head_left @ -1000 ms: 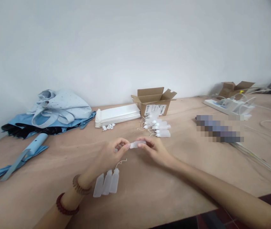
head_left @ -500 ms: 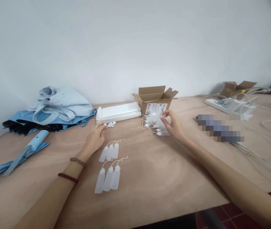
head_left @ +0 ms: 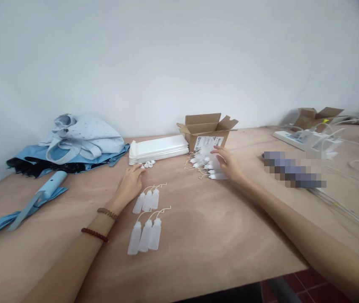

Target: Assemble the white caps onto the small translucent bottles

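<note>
My left hand [head_left: 131, 182] rests on the table with its fingers stretched forward. Its fingertips are at a few small white round pieces [head_left: 149, 164], too small to make out fully. My right hand [head_left: 227, 164] is over a pile of translucent squeeze bottles [head_left: 210, 165] with thin bent spouts, its thumb and fingers apart. Nothing shows gripped in it, though its fingers partly cover the pile. Between my arms lie two rows of similar bottles, a farther row [head_left: 147, 200] and a nearer row [head_left: 145, 236], all with spouts pointing away from me.
Behind the pile stands an open cardboard box [head_left: 206, 128], with a stack of white flat packs [head_left: 159, 150] beside it. On the left are a pale cloth bag [head_left: 83, 136] and a blue umbrella [head_left: 50, 185]. A power strip [head_left: 306, 141] with cables and a blurred-out object [head_left: 293, 169] lie right.
My right hand's fingers have spread apart above the pile, where they were closed together at a bottle. My left hand stays by the white pieces. The view has shifted slightly.
</note>
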`<state>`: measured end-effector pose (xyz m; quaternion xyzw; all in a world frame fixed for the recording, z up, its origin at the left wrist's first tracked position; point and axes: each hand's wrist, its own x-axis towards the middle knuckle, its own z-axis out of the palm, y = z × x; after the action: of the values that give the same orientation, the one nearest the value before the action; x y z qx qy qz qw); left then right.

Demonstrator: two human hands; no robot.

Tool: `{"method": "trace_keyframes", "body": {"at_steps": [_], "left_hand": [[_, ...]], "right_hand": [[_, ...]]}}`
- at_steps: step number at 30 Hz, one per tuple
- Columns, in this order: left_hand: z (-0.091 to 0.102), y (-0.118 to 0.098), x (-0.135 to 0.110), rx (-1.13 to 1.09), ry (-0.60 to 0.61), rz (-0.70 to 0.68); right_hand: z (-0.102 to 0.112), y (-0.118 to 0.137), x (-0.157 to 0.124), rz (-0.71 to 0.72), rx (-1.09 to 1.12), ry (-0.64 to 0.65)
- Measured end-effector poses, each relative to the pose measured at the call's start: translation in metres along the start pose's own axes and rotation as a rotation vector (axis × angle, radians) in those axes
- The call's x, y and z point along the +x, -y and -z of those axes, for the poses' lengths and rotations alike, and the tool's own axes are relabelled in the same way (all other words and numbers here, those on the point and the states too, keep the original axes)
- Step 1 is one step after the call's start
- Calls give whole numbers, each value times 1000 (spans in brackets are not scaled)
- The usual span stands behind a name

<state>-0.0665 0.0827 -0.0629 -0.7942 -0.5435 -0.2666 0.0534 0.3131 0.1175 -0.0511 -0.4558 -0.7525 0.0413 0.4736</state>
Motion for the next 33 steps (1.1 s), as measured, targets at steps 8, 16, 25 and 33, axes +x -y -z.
{"method": "trace_keyframes", "body": {"at_steps": [8,16,25,33], "left_hand": [[4,-3,0,-4,-27,-9],[7,-4,0,-14,-3,-37],[5,-7,4,-46,43,-72],[7,-13,7,-88,62,-86]], "right_hand": [[1,23,-7,14,-50,-42],[0,116,-36,203,107,282],[-9,180,-70,386,287,798],[-15,188,-77,489,169,862]]}}
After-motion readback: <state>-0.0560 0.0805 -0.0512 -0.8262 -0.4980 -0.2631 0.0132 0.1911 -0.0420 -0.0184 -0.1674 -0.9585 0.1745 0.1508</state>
